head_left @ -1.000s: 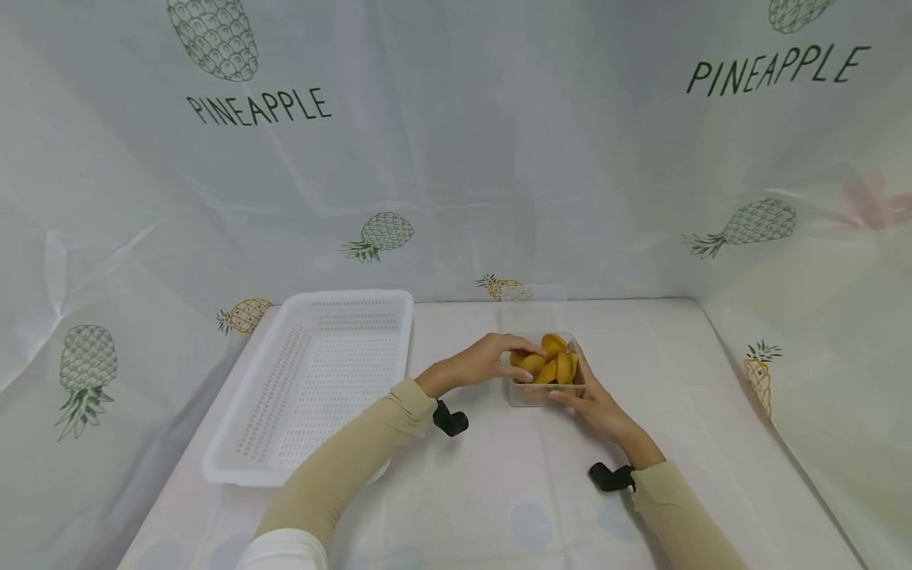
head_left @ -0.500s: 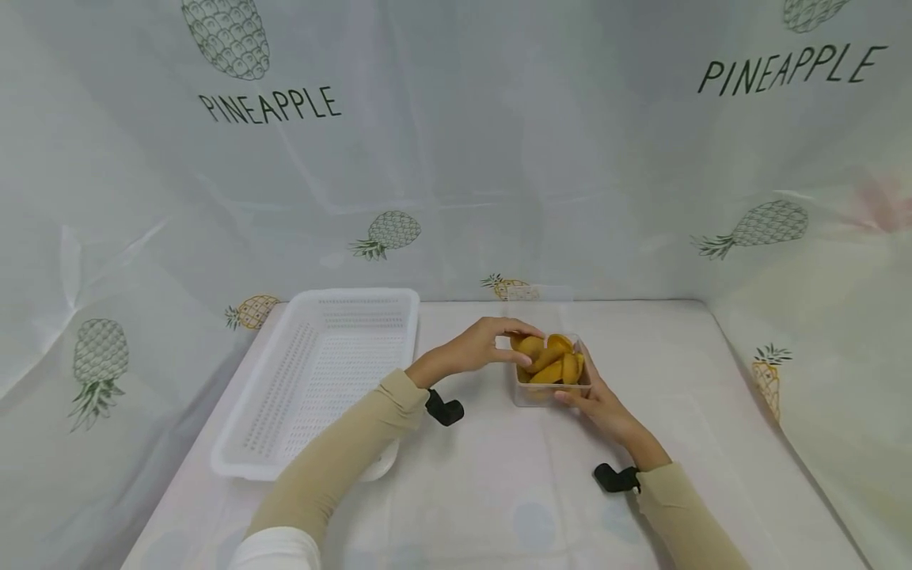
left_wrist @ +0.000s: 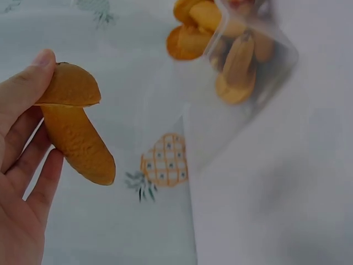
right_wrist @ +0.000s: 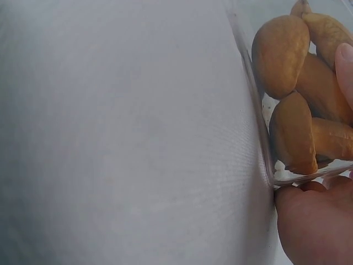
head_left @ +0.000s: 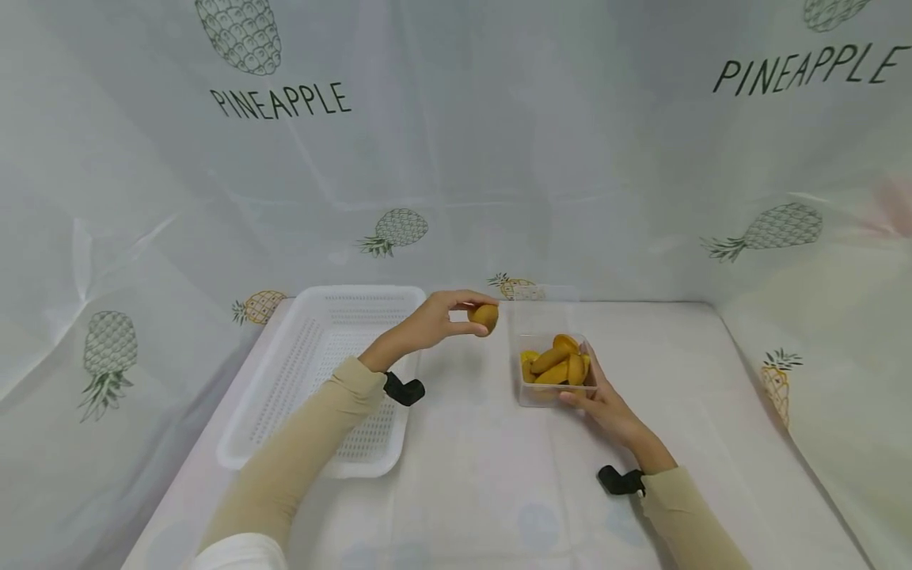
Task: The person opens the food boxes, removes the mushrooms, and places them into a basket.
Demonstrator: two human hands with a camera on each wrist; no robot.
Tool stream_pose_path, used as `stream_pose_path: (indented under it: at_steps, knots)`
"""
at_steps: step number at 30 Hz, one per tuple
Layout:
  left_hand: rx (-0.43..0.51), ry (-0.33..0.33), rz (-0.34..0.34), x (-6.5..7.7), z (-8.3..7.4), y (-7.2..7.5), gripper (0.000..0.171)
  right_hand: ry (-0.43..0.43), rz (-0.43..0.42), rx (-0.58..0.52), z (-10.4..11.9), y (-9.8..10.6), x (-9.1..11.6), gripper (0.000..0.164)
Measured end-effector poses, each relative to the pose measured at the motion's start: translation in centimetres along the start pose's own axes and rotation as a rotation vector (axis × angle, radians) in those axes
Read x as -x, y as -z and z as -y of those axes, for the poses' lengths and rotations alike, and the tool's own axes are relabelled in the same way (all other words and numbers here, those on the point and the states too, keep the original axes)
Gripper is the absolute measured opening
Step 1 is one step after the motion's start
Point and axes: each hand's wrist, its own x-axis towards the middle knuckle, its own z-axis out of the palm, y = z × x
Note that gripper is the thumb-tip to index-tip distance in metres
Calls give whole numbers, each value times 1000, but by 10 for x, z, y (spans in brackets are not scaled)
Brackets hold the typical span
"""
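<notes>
My left hand [head_left: 427,321] pinches a yellow-brown mushroom [left_wrist: 80,135] between thumb and fingers, up above the table between basket and box. In the left wrist view its rounded cap and thick stem show plainly. On the right, my right hand [head_left: 606,408] grips the side and near corner of a clear plastic box [head_left: 530,396]. Several similar mushrooms [head_left: 550,370] are heaped inside the box. The right wrist view shows caps and stems [right_wrist: 289,132] through the clear wall, with fingers around the box corner.
A white perforated plastic basket [head_left: 242,443] stands on the left of the table, partly behind the left forearm. The box's clear lid [head_left: 545,309] stands raised at its back. A pineapple-print sheet [head_left: 570,158] hangs behind the white tablecloth [head_left: 484,491].
My left hand has lifted one mushroom out of the box and moved left with it, toward the basket. My right hand stays on the box.
</notes>
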Motion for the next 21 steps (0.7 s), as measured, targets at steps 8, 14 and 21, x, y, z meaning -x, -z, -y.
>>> stream_pose_path:
  at_steps: [8,14,21]
  knots:
    - [20,62,-85,31,-1,36,48,-14,2,42,1,1,1,102]
    - [14,121,-137,48,10,52,48,-22,7,12,0,2,0,103]
    - [10,172,-195,71,41,67,49,-18,24,-2,-1,1,-1,104]
